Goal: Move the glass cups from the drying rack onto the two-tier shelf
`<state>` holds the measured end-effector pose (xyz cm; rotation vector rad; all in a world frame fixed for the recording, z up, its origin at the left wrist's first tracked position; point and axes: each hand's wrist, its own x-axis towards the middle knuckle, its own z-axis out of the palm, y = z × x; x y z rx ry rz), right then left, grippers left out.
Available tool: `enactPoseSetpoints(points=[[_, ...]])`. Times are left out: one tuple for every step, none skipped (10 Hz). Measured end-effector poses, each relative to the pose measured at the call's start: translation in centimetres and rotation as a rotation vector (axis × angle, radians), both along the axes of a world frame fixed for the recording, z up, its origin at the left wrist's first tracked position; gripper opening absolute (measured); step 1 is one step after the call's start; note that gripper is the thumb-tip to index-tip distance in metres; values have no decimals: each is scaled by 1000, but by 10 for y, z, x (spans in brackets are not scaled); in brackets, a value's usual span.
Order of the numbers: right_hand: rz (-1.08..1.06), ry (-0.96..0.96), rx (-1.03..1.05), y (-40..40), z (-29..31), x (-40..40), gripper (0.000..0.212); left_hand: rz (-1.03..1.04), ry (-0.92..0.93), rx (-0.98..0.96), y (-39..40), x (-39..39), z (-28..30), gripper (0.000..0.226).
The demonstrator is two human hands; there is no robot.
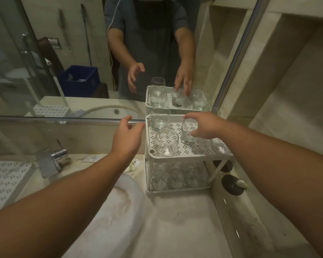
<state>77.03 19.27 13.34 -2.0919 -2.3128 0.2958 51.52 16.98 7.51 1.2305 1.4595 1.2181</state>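
While your right hand (205, 125) curls round an upright glass cup (188, 133) on the two-tier shelf (190, 155) top tier, your left hand (128, 137) hovers spread just left of the shelf. Right is nearer; set it down straight.

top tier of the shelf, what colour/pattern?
White plastic two-tier shelf: top tier perforated with small four-hole clusters. Clearest in the head view.

The right hand (205, 125) curled its fingers round a clear glass cup (188, 134) standing on the top tier of the white perforated two-tier shelf (185, 154), beside two more clear rounded glasses (166, 142). The left hand (127, 135) hovered with relaxed fingers just left of the shelf, holding nothing. Several glasses stood on the lower tier (175, 178), and a white perforated drying rack (6, 180) lay at the far left beside a chrome tap (51, 162).
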Motion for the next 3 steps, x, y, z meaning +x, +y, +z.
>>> enactPoseSetpoints(points=[[12, -37, -25, -5, 2, -2, 74, -17, 25, 17, -5, 0, 7, 56], [-20, 3, 19, -13, 3, -5, 77, -44, 60, 68, -11, -1, 13, 54], [-38, 3, 119, -20, 5, -9, 74, -90, 97, 76, -18, -2, 19, 58]])
